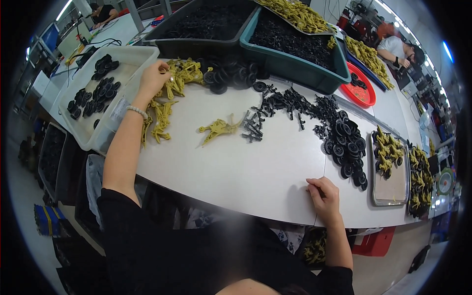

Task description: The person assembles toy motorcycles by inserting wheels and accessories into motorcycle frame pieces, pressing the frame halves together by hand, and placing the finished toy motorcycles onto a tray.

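Note:
My left hand (153, 77) reaches far out to the left and touches a heap of olive-yellow plastic frame parts (173, 86) beside a white bin; whether the fingers grip a piece I cannot tell. My right hand (323, 194) rests near the front edge of the white table (246, 167), fingers curled, with nothing visible in it. One yellow frame part (219, 129) lies alone mid-table next to scattered small black parts (290, 105). Black wheels (346, 142) are piled to the right.
A white bin (98, 93) with several black wheels stands at the left. Dark and teal bins (290, 42) of black parts stand at the back. A metal tray (391, 187) with assembled yellow pieces and a red dish (361, 91) are at the right. Other people sit at the far corners.

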Motion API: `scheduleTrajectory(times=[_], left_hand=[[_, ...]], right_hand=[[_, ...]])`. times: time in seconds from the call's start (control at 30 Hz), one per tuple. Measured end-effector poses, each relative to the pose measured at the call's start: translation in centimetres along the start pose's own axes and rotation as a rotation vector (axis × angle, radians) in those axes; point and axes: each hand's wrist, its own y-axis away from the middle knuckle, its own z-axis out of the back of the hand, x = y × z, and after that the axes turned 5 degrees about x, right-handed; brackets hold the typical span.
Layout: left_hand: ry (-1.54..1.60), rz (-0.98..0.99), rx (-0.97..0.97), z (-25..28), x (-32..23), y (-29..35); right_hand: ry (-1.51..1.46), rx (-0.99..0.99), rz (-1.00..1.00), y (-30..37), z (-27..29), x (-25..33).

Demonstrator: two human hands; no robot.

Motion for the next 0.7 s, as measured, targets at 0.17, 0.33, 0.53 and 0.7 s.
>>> scheduleTrajectory(times=[0.17,0.33,0.53,0.7], left_hand=[[0.200,-0.029,-0.096,1.9,-6.1,1.9],[0.718,-0.234,0.178,2.9,-15.4,5.5],[1.402,-0.212,1.045,-2.0,-25.5,13.2],[1.504,-0.082,1.292,-5.2,-28.1,15.9]], right_hand=[[0.007,-0.001,-0.015,0.2,0.3,-0.2],[-0.189,0.019,-0.133,-0.2,0.9,0.7],[-0.835,0.105,-0.155,-2.1,-0.2,3.0],[-0.704,0.118,-0.038,-1.9,-0.8,3.4]])
